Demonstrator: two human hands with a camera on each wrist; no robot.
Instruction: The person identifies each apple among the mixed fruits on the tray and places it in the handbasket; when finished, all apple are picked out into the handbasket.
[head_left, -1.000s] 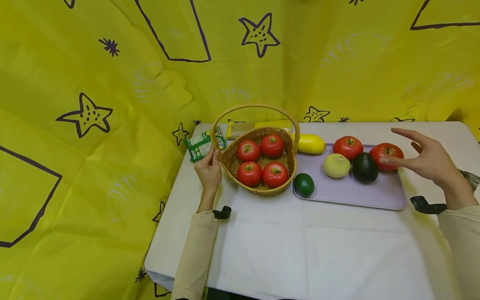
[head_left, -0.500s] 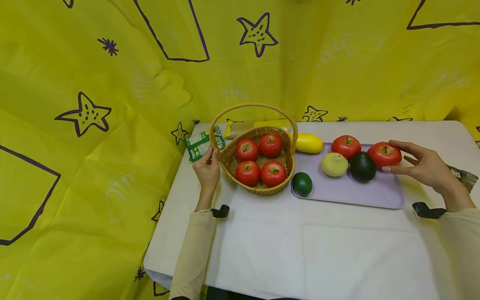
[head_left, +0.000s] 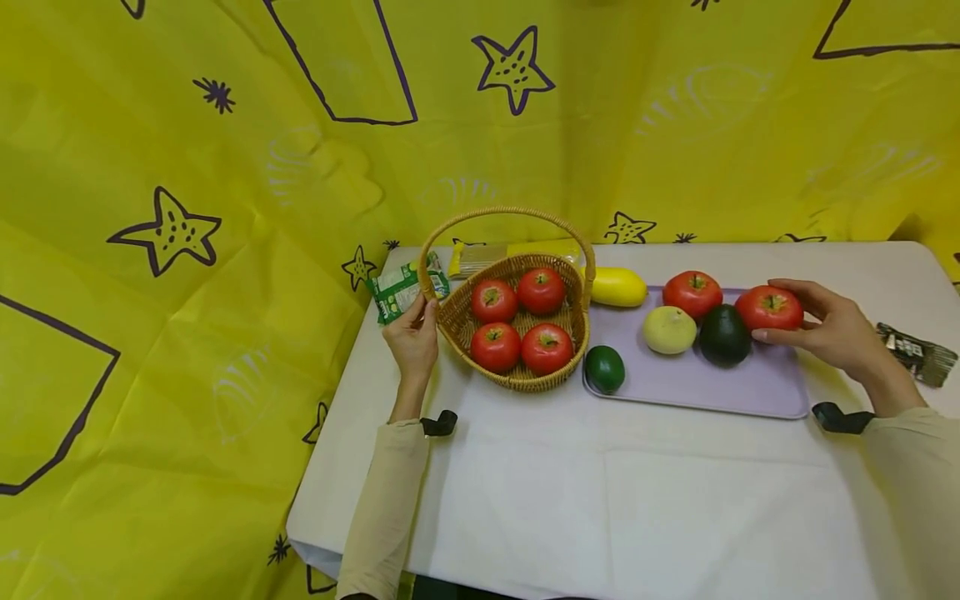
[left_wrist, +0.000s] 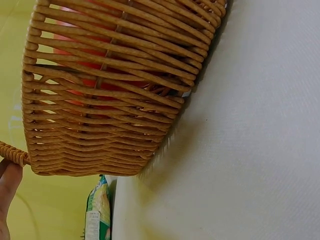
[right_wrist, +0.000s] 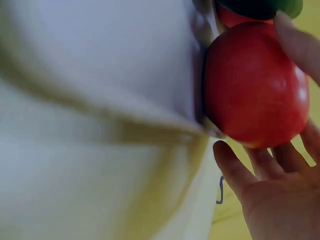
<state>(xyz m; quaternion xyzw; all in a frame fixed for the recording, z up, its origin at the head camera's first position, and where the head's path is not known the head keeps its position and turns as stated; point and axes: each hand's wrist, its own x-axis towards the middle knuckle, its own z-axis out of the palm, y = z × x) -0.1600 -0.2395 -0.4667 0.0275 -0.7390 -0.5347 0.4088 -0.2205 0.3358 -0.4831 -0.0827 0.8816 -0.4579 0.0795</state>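
My left hand (head_left: pixel 412 342) pinches the left foot of the arched handle of a wicker basket (head_left: pixel 525 383). Several red apples (head_left: pixel 547 347) lie in the basket, which stands on the table. On the lilac tray (head_left: pixel 690 393), my right hand (head_left: pixel 843 333) holds another red apple (head_left: pixel 771 308) at the right end, thumb in front and fingers behind. The right wrist view shows this apple (right_wrist: pixel 255 85) between thumb and fingers, low against the tray. Beside it are a dark green avocado (head_left: pixel 724 335), a pale yellow round fruit (head_left: pixel 669 330) and one more red apple (head_left: pixel 692 293).
A small dark green fruit (head_left: pixel 604 369) lies at the tray's left end. Behind it is a long yellow vegetable or fruit (head_left: pixel 618 287). A green packet (head_left: pixel 397 292) and a yellow packet (head_left: pixel 480 257) lie behind the basket; a dark packet (head_left: pixel 918 354) lies far right.
My right hand has moved left to the apple at the tray's right end and closed its thumb and fingers round it. The left hand stays on the basket handle.
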